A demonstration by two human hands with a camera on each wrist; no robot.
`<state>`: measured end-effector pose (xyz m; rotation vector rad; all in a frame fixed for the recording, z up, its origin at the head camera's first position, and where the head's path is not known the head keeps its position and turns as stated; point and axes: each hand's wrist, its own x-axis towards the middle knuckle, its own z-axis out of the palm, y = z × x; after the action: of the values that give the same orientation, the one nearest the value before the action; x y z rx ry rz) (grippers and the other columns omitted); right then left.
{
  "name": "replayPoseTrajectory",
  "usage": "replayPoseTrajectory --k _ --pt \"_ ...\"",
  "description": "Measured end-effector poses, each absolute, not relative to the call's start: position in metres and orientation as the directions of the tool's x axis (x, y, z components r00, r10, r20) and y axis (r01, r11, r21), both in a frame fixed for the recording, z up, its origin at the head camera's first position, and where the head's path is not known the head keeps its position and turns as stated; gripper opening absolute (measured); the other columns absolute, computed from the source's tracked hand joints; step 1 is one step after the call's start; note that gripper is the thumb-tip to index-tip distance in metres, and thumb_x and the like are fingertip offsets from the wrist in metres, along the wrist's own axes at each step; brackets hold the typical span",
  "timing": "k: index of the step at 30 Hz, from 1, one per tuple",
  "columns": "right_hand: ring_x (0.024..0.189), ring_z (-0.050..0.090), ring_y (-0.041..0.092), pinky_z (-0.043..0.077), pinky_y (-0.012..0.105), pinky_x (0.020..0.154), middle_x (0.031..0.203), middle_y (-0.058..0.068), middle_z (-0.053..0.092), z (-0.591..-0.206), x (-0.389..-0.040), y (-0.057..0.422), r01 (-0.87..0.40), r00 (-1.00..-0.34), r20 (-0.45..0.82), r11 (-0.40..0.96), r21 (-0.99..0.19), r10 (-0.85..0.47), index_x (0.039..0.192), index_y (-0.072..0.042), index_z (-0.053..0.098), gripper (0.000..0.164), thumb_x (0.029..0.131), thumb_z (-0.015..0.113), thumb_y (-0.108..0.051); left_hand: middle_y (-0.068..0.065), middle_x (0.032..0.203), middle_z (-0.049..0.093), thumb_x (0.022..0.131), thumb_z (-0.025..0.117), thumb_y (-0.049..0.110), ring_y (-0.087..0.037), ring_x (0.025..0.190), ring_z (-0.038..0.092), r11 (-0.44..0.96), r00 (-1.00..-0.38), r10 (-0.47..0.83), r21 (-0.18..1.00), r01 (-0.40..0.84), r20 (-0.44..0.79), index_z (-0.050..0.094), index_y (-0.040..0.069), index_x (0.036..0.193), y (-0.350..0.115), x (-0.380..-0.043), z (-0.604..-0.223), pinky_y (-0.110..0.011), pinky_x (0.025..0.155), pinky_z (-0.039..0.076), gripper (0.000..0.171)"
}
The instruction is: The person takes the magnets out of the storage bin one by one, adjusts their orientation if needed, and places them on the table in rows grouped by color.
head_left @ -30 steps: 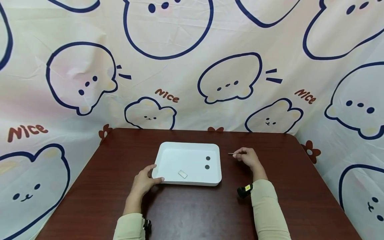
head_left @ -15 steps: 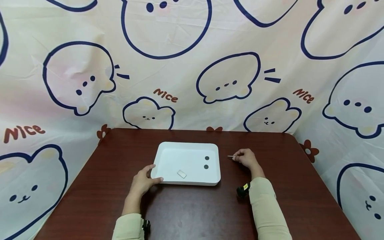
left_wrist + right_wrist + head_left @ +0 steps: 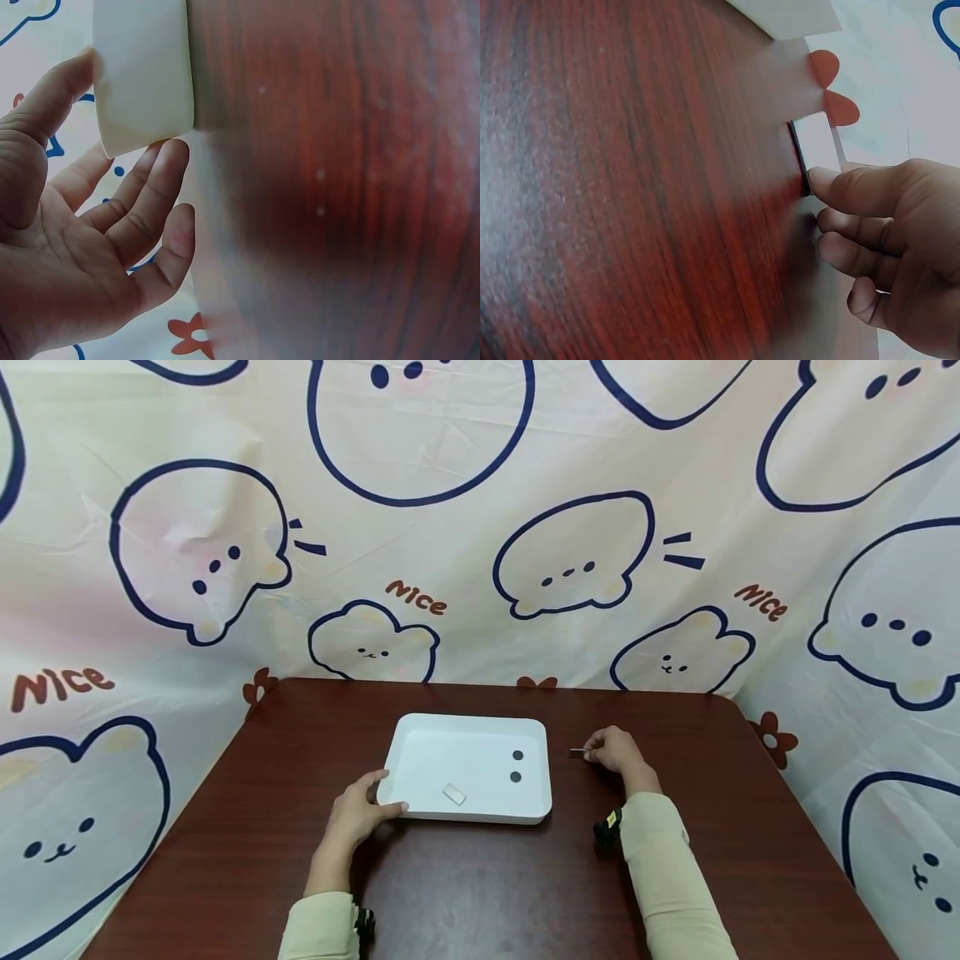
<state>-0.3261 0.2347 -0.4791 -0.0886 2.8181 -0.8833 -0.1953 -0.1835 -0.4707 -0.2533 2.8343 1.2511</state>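
A shallow white tray [image 3: 487,743] lies on the table. At its near left corner my left hand [image 3: 356,814] grips it, and in the left wrist view the thumb and fingers [image 3: 171,161] sit against the tray's outer walls. Inside the tray are two dark round discs [image 3: 517,755] at the right and a small clear or pale rectangular piece [image 3: 454,794] near the front. Right of the tray, my right hand [image 3: 617,750] pinches a small thin rectangular plate [image 3: 815,141] with a bright face and dark edge, just above or touching the table; I cannot tell which.
The dark red-brown table [image 3: 487,885] extends around the tray. Behind and beside it hangs a pale cloth [image 3: 465,543] printed with cartoon bears. Black bands with wrist cameras [image 3: 607,828] sit at both sleeves.
The right hand shifts slightly, and the thin plate in it moves a little nearer and tilts. The left hand and the tray stay in place; the head view sways slightly.
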Motion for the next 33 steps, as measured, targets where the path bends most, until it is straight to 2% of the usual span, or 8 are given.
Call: replayPoseTrajectory --k 7,12,24,33 --pt "0.086 0.053 0.026 0.042 0.043 0.078 0.096 0.009 0.063 -0.482 -0.326 0.233 0.008 -0.981 -0.164 0.821 -0.571 -0.105 0.096 -0.005 0.071 0.012 0.085 0.066 -0.009 -0.024 0.11 0.058 0.074 0.079 0.026 -0.036 0.099 0.054 0.669 -0.987 -0.132 0.726 -0.159 -0.094 0.048 0.005 0.134 -0.185 -0.195 -0.472 -0.049 0.078 0.043 0.071" --pt "0.094 0.053 0.029 0.041 0.046 0.082 0.104 0.013 0.062 -0.483 -0.326 0.233 0.007 -0.983 -0.154 0.823 -0.569 -0.098 0.103 -0.004 0.069 0.018 0.086 0.065 -0.009 -0.025 0.112 0.058 0.074 0.079 0.026 -0.037 0.101 0.054 0.661 -0.987 -0.131 0.734 -0.158 -0.094 0.048 0.004 0.134 -0.184 -0.194 -0.473 -0.049 0.078 0.043 0.071" --pt "0.101 0.052 0.032 0.04 0.048 0.085 0.106 0.014 0.062 -0.482 -0.327 0.231 -0.025 -0.985 -0.128 0.826 -0.563 -0.117 0.103 -0.004 0.069 0.018 0.086 0.065 -0.008 -0.027 0.115 0.056 0.074 0.079 0.026 -0.038 0.103 0.053 0.662 -0.986 -0.138 0.731 -0.165 -0.098 0.048 0.004 0.133 -0.183 -0.193 -0.472 -0.05 0.079 0.042 0.07" --pt "0.109 0.047 0.037 0.038 0.051 0.087 0.119 0.021 0.054 -0.477 -0.306 0.23 0.016 -0.991 -0.107 0.729 -0.684 -0.078 0.115 -0.001 0.063 0.029 0.091 0.06 -0.018 -0.023 0.11 0.058 0.074 0.079 0.027 -0.034 0.095 0.054 0.668 -0.987 -0.122 0.727 -0.158 -0.102 0.052 0.006 0.129 -0.184 -0.194 -0.471 -0.047 0.075 0.044 0.065"
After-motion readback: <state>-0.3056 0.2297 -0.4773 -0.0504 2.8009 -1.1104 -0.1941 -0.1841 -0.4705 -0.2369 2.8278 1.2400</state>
